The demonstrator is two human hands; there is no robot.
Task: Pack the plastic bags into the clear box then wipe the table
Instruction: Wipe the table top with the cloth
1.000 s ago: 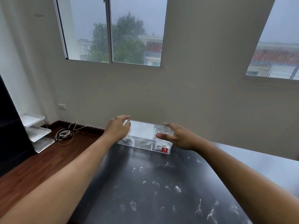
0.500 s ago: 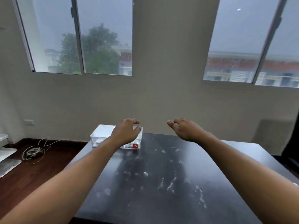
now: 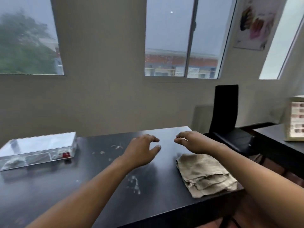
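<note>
The clear box [image 3: 39,149] lies closed at the far left of the black table [image 3: 98,186], with plastic bags faintly visible inside and a small red label on its front. A folded beige cloth [image 3: 205,173] rests near the table's right edge. My left hand [image 3: 141,152] hovers over the table's middle, fingers spread and holding nothing. My right hand [image 3: 195,143] floats just beyond the cloth's far end, fingers apart and empty. White smudges [image 3: 134,182] mark the tabletop between the box and the cloth.
A black chair [image 3: 228,122] stands beyond the table's far right corner. A second dark table [image 3: 279,142] at the right carries a pale box [image 3: 296,119]. Windows fill the wall behind.
My view has swung right, so the clear box now sits at the far left. Both hands have left the box and moved to the table's middle and right, near the cloth.
</note>
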